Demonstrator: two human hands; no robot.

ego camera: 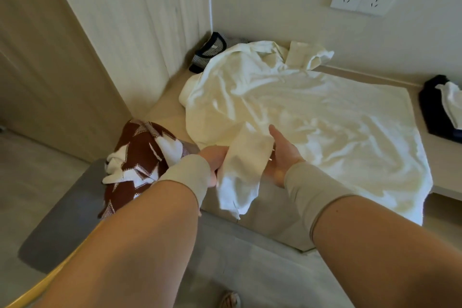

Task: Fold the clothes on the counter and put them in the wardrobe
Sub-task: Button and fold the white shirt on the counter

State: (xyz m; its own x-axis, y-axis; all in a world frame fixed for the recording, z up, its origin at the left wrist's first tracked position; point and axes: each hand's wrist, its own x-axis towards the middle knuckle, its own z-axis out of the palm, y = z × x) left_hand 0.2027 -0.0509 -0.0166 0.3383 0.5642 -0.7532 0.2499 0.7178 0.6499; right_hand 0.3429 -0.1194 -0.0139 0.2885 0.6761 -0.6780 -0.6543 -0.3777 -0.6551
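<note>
A large cream-white shirt (287, 107) is lying spread and rumpled across the counter (445, 157), its collar end reaching toward the back wall and its hem hanging over the counter's front edge. One sleeve of the shirt (240, 175) is dangling off that front edge, bunched and creased. A striped top with a dark neckband (212, 54) is sitting crumpled behind the white shirt, in the counter's back corner. A brown-and-white patterned garment (140, 157) is lying heaped to the left of the shirt. A dark garment with a white piece on it (440, 110) is resting to the shirt's right.
</note>
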